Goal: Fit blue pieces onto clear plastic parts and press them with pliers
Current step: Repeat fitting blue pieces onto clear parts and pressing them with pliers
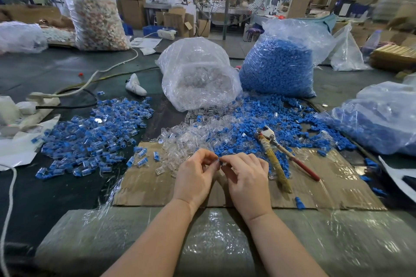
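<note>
Hands meet over the cardboard sheet in the head view, the only view there is. The left hand and the right hand have their fingertips pinched together around one small piece, part blue and seemingly part clear, though it is too small to tell how the two halves sit. Both grips are narrow, closed on that piece.

Loose clear parts lie just beyond the hands, loose blue pieces to the right of them, and a heap of joined ones to the left. The pliers lie untouched on the cardboard just right of the right hand.

Risks, as I judge them: the blue piece could go on crooked or only halfway, since the fingers hide the joint; pressing it then with the pliers might crack the clear part. A slip of the pinch would drop the piece among the loose ones, where it is hard to find again.
</note>
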Tool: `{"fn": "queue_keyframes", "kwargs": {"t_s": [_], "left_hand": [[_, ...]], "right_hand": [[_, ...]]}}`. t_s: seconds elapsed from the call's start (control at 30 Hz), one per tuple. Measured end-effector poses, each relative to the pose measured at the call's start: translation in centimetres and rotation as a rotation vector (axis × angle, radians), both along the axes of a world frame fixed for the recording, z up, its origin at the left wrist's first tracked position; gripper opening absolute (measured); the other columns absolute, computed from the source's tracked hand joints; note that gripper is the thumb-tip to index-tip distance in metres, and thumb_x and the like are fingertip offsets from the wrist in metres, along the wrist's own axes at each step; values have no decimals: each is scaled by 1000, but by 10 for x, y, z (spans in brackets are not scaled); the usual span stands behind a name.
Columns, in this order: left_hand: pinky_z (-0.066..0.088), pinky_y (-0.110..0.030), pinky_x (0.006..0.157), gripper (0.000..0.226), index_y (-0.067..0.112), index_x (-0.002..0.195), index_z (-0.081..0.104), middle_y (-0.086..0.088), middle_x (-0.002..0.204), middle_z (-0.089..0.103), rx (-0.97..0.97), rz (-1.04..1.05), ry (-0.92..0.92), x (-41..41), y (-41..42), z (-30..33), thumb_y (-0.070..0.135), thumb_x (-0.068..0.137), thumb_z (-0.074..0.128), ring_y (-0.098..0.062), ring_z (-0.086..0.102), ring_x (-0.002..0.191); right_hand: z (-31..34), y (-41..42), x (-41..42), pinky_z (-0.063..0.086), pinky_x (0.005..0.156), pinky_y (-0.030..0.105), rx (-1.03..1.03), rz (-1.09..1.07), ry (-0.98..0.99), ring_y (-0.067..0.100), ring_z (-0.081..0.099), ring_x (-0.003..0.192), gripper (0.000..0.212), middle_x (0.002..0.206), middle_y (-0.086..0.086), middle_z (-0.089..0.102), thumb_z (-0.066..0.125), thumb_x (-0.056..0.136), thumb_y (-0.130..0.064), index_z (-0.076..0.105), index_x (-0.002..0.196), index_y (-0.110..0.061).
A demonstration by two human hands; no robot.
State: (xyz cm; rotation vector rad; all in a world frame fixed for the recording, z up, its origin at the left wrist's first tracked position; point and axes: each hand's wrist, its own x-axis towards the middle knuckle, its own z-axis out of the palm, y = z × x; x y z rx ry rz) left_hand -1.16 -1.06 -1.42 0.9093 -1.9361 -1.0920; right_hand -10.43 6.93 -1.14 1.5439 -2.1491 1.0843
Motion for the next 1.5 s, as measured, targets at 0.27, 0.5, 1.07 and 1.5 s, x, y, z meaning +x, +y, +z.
{"fn": "queue_keyframes", "kwargs": {"t_s": [0.27,0.5,1.07,1.5], "left_hand": [[51,-24,71,9,24,86,61,11,75,62,-10,-11,-20,0,1,1,15,86,64,-4,58,70],[50,-20,69,15,28,83,59,12,74,62,-13,-15,-18,0,1,1,15,86,64,-4,58,71],[50,-13,66,23,32,79,56,11,73,62,21,-40,19,0,3,2,12,87,63,10,58,63],[44,-6,62,20,29,81,55,8,76,60,46,-37,29,-2,1,3,11,87,61,9,55,64]], "right_hand": [[0,1,1,30,75,33,17,-1,6,22,60,74,36,80,-5,65,48,80,-46,70,86,-19],[-1,1,0,29,75,33,27,-15,20,22,59,75,37,81,-5,65,48,81,-47,70,88,-18],[13,11,-26,28,102,46,158,-502,-44,29,48,117,39,125,13,55,58,89,-28,55,125,-11],[23,18,-70,24,107,52,739,-667,-203,35,28,131,64,146,20,30,38,91,-56,34,135,-10]]}}
